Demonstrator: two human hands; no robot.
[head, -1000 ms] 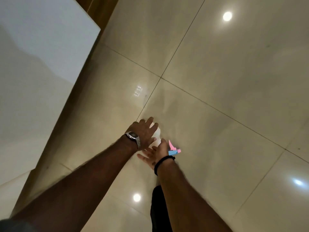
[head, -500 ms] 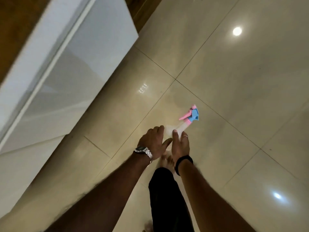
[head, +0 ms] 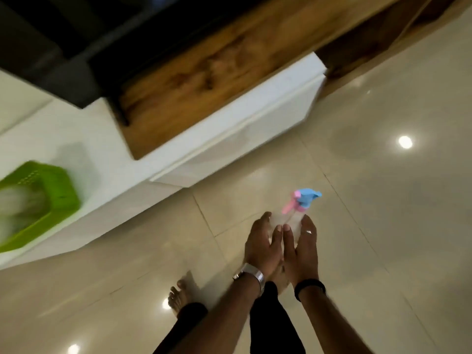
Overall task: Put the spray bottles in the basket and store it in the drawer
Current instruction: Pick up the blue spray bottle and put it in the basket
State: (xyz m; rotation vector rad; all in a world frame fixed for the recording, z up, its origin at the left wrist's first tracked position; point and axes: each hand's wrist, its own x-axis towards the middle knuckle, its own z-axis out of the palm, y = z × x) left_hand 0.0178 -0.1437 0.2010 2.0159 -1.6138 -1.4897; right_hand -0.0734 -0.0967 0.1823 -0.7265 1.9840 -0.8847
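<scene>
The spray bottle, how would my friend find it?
Look low on the shiny tiled floor, where two hands meet. Between the left hand and right hand is a clear spray bottle. Only it has a blue-and-pink top.

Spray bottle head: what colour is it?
Blue spray head with a pink trigger, on a clear bottle; shows in the head view.

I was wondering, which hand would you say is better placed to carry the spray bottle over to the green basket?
Probably the left. Both the left hand and right hand cup the spray bottle, but the green basket sits on the white ledge far to the person's left, so the right would reach across.
</scene>
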